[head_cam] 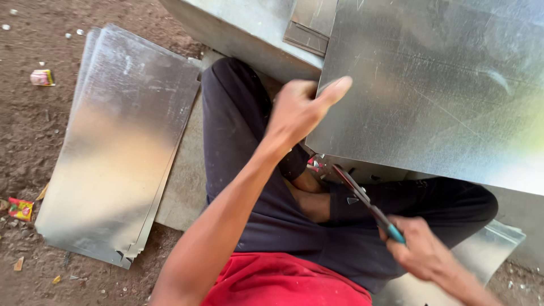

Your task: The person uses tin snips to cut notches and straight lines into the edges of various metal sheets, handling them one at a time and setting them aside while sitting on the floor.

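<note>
My left hand (300, 107) grips the near left corner of a large galvanized metal sheet (442, 85) that rests across my lap. My right hand (422, 249) is closed on the blue handles of tin snips (354, 190). The snips' blades point up and left to the sheet's lower edge, near its corner. I sit cross-legged in dark trousers and a red shirt.
A stack of cut metal sheets (122, 141) lies on the dirt ground at left. More sheet metal (249, 28) sits behind my knee at the top. Another sheet (487, 249) lies under my right leg. Small wrappers (21, 208) litter the soil.
</note>
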